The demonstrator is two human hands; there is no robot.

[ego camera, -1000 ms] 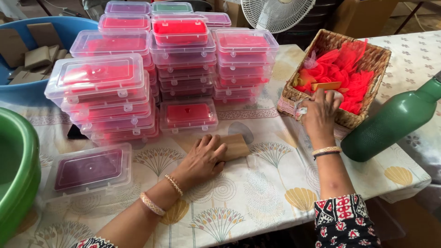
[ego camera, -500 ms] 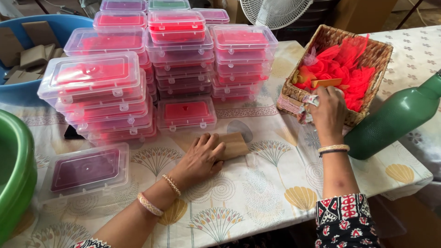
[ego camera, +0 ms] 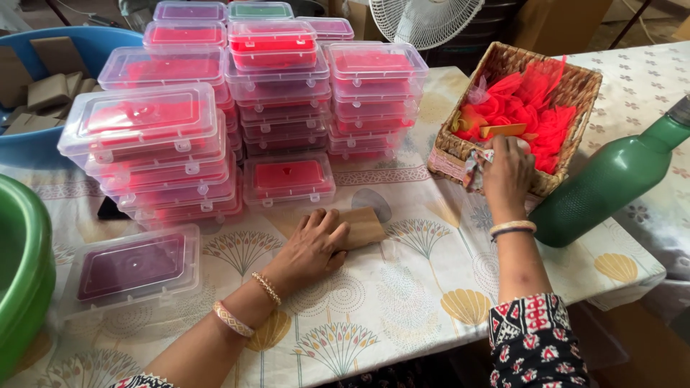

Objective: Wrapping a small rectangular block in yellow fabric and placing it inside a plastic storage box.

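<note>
My left hand [ego camera: 310, 246] lies flat on a small brown block [ego camera: 361, 226] on the patterned tablecloth [ego camera: 402, 302], pressing it down. My right hand [ego camera: 507, 176] is at the front rim of a wicker basket [ego camera: 582, 93] and pinches a small patterned wrapper [ego camera: 477, 164]. The basket holds red net fabric [ego camera: 528, 108] and an orange card. Just beyond my left hand stand stacks of clear plastic boxes [ego camera: 277, 86] with red contents.
A single clear box with dark purple contents [ego camera: 133, 267] lies left of my left arm. A green bottle [ego camera: 604, 183] leans beside the basket at right. A green basin [ego camera: 25, 266] and a blue tub [ego camera: 43, 144] of brown blocks stand at left. A fan [ego camera: 424, 18] is behind.
My right hand has lifted from inside the basket to its front rim, with the small wrapper in its fingers. My left hand has stayed on the brown block.
</note>
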